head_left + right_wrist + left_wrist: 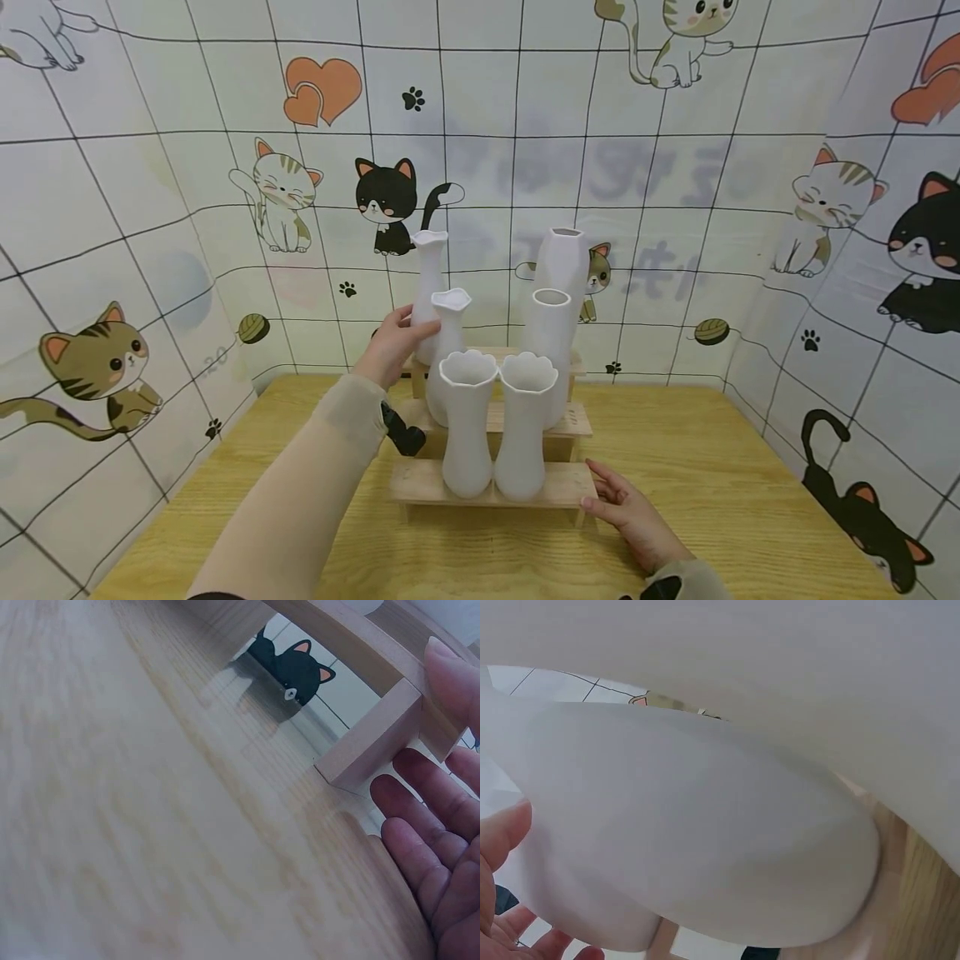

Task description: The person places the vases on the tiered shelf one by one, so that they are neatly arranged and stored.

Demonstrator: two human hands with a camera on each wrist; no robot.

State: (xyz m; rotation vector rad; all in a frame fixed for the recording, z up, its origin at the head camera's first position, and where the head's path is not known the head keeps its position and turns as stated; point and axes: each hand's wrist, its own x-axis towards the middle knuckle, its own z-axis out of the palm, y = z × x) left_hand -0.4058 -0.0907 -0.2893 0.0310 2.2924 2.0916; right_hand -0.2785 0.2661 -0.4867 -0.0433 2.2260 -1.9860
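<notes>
A three-step wooden stand holds white vases in pairs. My left hand grips the body of the slim flared-neck vase on the top step's left. In the left wrist view, thumb and fingers lie on either side of this vase, partly hidden behind the middle-step vase. My right hand holds the bottom step's right end, thumb toward the front; in the right wrist view, its fingers curl beside the stand's leg. Two scalloped-rim vases stand upright in front.
On the right, a round-mouthed vase stands on the middle step and an angular-mouthed one on the top step. The wood-grain table ends at cat-patterned wall sheets behind and on both sides.
</notes>
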